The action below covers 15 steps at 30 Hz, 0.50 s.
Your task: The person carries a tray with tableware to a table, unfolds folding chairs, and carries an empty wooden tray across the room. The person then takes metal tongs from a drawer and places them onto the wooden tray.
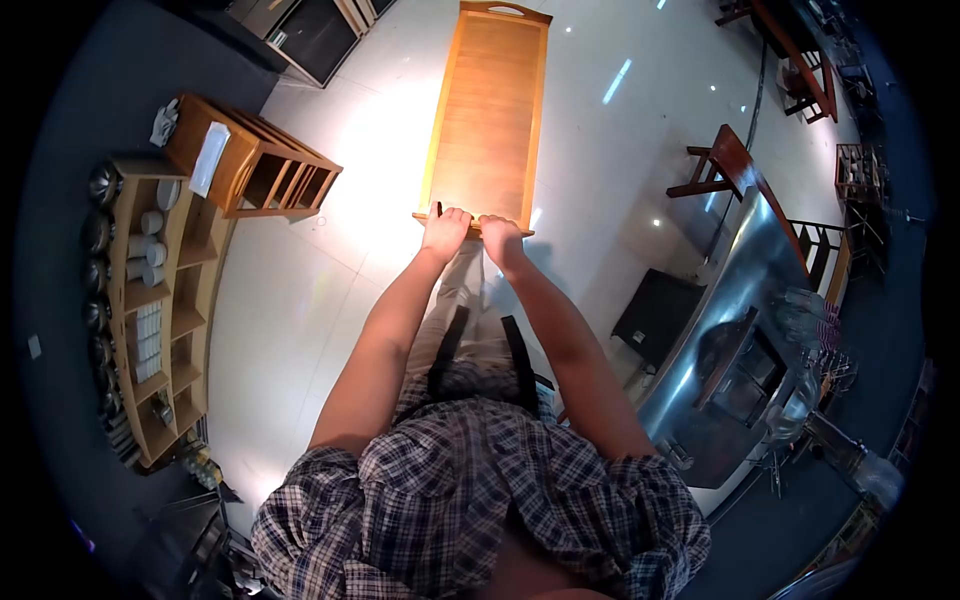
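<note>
A long wooden tray (pixel 487 110) with raised edges stretches away from me, a cut-out handle at its far end. My left hand (pixel 447 232) is closed around its near end, left of the middle. Close beside it, my right hand (pixel 501 241) is wrapped around the same near end. Both arms reach straight forward. Nothing lies on the tray's surface. My fingers partly hide the near handle.
To the left stands a wooden shelf (pixel 190 320) with white dishes, beside a wooden cabinet (pixel 262 175). A metal counter (pixel 715 310) runs along the right, with a black box (pixel 658 318) next to it. A wooden bench (pixel 735 160) stands farther off.
</note>
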Each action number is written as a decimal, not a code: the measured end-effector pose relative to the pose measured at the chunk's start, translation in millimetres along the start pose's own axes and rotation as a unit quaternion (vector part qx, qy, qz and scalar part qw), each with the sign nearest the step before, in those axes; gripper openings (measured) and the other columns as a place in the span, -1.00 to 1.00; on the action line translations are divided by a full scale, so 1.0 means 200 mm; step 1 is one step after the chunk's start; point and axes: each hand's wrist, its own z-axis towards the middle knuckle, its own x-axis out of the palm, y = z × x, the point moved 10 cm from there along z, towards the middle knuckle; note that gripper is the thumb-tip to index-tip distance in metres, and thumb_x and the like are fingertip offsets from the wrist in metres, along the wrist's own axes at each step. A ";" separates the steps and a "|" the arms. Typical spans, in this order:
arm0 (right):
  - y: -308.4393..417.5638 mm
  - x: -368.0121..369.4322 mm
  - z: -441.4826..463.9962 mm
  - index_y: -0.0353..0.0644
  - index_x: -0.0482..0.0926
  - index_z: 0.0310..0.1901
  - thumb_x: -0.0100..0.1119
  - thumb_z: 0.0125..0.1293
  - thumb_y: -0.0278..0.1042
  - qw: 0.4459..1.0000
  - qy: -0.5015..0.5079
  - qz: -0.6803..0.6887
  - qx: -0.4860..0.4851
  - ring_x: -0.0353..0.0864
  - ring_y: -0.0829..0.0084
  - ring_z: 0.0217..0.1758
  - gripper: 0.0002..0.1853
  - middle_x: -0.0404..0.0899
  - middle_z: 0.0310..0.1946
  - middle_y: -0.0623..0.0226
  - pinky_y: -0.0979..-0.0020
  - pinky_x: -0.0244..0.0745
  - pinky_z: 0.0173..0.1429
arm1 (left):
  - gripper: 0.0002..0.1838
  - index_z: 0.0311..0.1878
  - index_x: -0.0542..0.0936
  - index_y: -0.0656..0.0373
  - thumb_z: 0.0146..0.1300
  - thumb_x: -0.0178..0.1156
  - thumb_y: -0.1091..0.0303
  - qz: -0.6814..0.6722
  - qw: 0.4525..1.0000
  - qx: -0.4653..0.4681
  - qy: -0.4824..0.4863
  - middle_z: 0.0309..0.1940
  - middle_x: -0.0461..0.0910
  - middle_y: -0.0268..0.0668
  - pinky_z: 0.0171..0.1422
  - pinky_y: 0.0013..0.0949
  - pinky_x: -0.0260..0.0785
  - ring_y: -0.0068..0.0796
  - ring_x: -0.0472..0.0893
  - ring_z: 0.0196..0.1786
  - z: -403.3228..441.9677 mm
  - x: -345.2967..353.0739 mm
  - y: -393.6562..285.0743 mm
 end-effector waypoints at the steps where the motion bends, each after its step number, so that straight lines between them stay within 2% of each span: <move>1: -0.01 0.00 -0.01 -0.13 0.50 -0.48 -0.02 0.03 -0.42 1.000 -0.001 0.001 0.004 0.59 0.34 -0.41 -0.92 0.53 -0.56 0.28 0.35 0.50 -0.30 | -0.81 -0.14 0.43 0.08 0.17 -0.06 0.36 0.002 1.000 0.004 0.001 -0.17 0.50 -0.37 0.31 0.01 0.01 -0.43 0.45 0.04 0.00 0.04 -0.01; 3: -0.03 0.01 -0.03 -0.13 0.48 -0.48 -0.01 0.02 -0.42 0.999 0.023 -0.023 0.012 0.58 0.36 -0.42 -0.94 0.52 -0.55 0.31 0.36 0.50 -0.32 | -0.81 -0.15 0.43 0.08 0.17 -0.06 0.36 0.045 0.982 0.037 -0.179 -0.18 0.51 -0.32 0.31 0.00 0.02 -0.40 0.46 0.03 -0.02 -0.10 -0.06; 7: -0.08 0.05 -0.06 -0.16 0.45 -0.39 0.01 0.03 -0.47 0.997 0.062 -0.024 0.049 0.57 0.29 -0.32 -0.93 0.53 -0.44 0.25 0.31 0.49 -0.25 | -0.82 -0.17 0.43 0.09 0.17 -0.06 0.36 0.051 0.991 0.045 -0.111 -0.21 0.52 -0.27 0.28 -0.04 0.09 -0.38 0.47 0.02 0.03 -0.05 -0.09; 9: -0.10 0.11 -0.11 -0.15 0.44 -0.40 0.03 0.03 -0.45 0.994 0.088 -0.004 0.068 0.56 0.30 -0.29 -0.93 0.51 -0.44 0.26 0.31 0.49 -0.24 | -0.86 -0.22 0.42 0.10 0.15 -0.05 0.36 0.011 0.997 0.069 -0.039 -0.26 0.52 -0.26 0.18 -0.12 0.21 -0.38 0.50 -0.03 0.02 0.03 -0.11; 10: -0.10 0.14 -0.13 -0.15 0.44 -0.40 0.03 0.03 -0.45 0.994 0.089 -0.002 0.069 0.56 0.30 -0.29 -0.93 0.51 -0.44 0.26 0.31 0.49 -0.24 | -0.86 -0.22 0.42 0.10 0.15 -0.05 0.36 0.012 0.997 0.070 -0.037 -0.26 0.52 -0.26 0.18 -0.12 0.21 -0.38 0.50 -0.03 0.01 0.05 -0.11; 12: -0.11 0.14 -0.17 -0.11 0.46 -0.42 0.03 0.02 -0.41 0.996 0.063 -0.027 0.064 0.57 0.38 -0.35 -0.93 0.51 -0.49 0.34 0.34 0.49 -0.30 | -0.90 -0.28 0.42 0.08 0.12 -0.02 0.37 -0.004 0.996 0.084 -0.010 -0.31 0.52 -0.30 0.04 -0.18 0.30 -0.39 0.54 -0.12 0.01 0.09 -0.15; 15: -0.15 0.13 -0.26 -0.11 0.46 -0.41 0.03 0.01 -0.42 0.996 0.038 -0.048 0.068 0.55 0.38 -0.30 -0.92 0.49 -0.49 0.34 0.33 0.47 -0.25 | -0.92 -0.32 0.43 0.07 0.08 0.00 0.38 -0.036 0.994 0.105 -0.022 -0.35 0.52 -0.33 -0.07 -0.22 0.32 -0.40 0.55 -0.18 0.00 0.09 -0.22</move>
